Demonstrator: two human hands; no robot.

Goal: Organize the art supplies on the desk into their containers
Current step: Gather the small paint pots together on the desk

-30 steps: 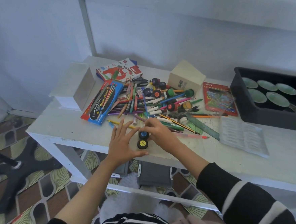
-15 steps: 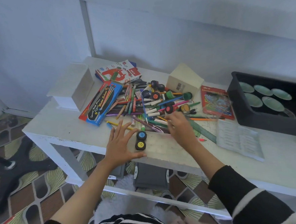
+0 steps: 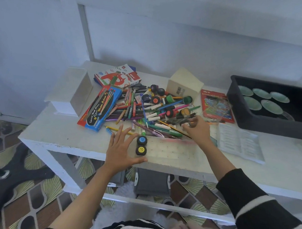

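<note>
Left hand (image 3: 120,150): fingers spread, beside two paint pots (image 3: 141,140).
Right hand (image 3: 196,129): curled over pen pile (image 3: 146,113); its hold is hidden, cannot tell.

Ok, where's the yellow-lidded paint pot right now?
Head view: the yellow-lidded paint pot sits near the front edge of the desk, just right of the left hand, with the blue-lidded pot right behind it.

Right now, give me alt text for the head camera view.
A person's left hand is spread beside two small paint pots on a white desk, while the right hand reaches into a pile of pens and pencils.
</note>
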